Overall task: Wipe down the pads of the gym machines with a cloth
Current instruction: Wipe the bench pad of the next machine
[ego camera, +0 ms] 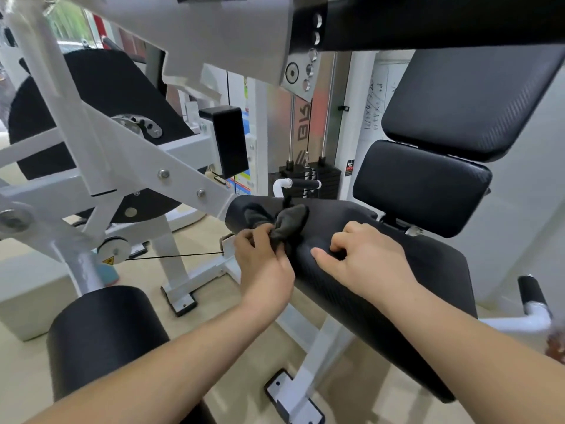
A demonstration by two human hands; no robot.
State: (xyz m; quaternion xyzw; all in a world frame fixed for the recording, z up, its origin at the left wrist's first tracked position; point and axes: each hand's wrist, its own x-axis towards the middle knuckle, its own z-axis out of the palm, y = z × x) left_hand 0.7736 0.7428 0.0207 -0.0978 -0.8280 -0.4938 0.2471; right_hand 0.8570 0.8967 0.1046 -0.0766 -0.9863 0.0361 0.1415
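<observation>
**Two hands and one cloth on the seat pad**

Two bare hands are over one long black seat pad (pixel 382 286) of a white gym machine. The left hand (pixel 263 261) is closed around one dark cloth (pixel 287 224); its fingers pinch the bunched lower part, and the rest of the cloth spreads out just beyond the knuckles, lying on the far end of the pad. The right hand (pixel 363 261) rests on the same pad, just beside the left hand. Its fingers are curled in and the thumb points toward the left hand; it holds nothing that I can see.

Beyond the right hand stand two more black pads: one smaller back pad (pixel 419 188) and, above it, one larger back pad (pixel 467 102). Below the left forearm there is one black roller pad (pixel 104 338). Beyond the left hand, one white frame arm (pixel 171 175) with two bolts comes down to the end of the seat pad. Farther behind it there is one big black disc (pixel 101 96). One weight stack (pixel 308 175) stands beyond both hands. Two black-gripped handles are visible, one (pixel 302 183) beyond the cloth and one (pixel 532 292) to the right of the right forearm.
</observation>
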